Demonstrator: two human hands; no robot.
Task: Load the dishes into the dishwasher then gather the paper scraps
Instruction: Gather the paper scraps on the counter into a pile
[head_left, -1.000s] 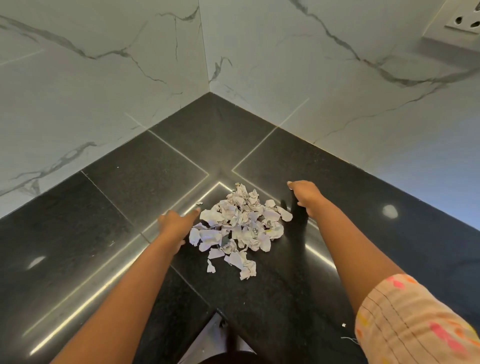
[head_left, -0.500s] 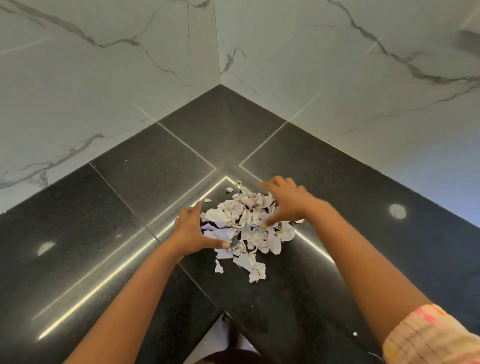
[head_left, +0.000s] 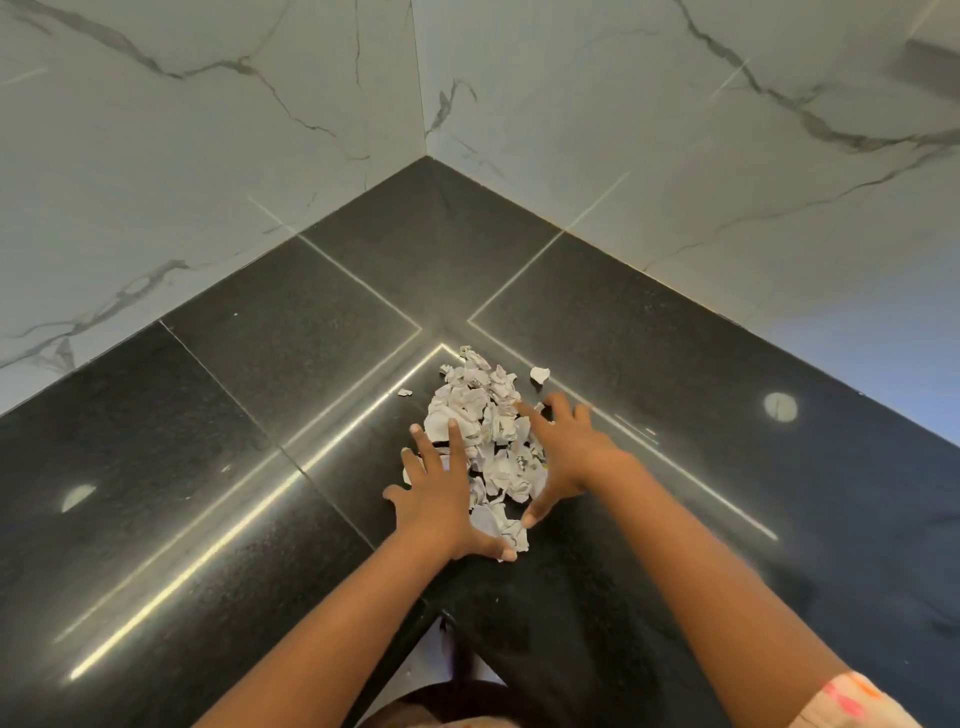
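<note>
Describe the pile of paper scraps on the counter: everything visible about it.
The pile of paper scraps is a loose heap of small torn, crumpled white pieces with faint dark print, lying on the glossy black counter near the inner corner. The left hand lies spread over its left and near edge; the right hand covers its right side, fingers spread. Two stray scraps sit apart: one at back right, one at left.

Pale sleeve (head_left: 857, 704) w/ pink-orange marks
</note>
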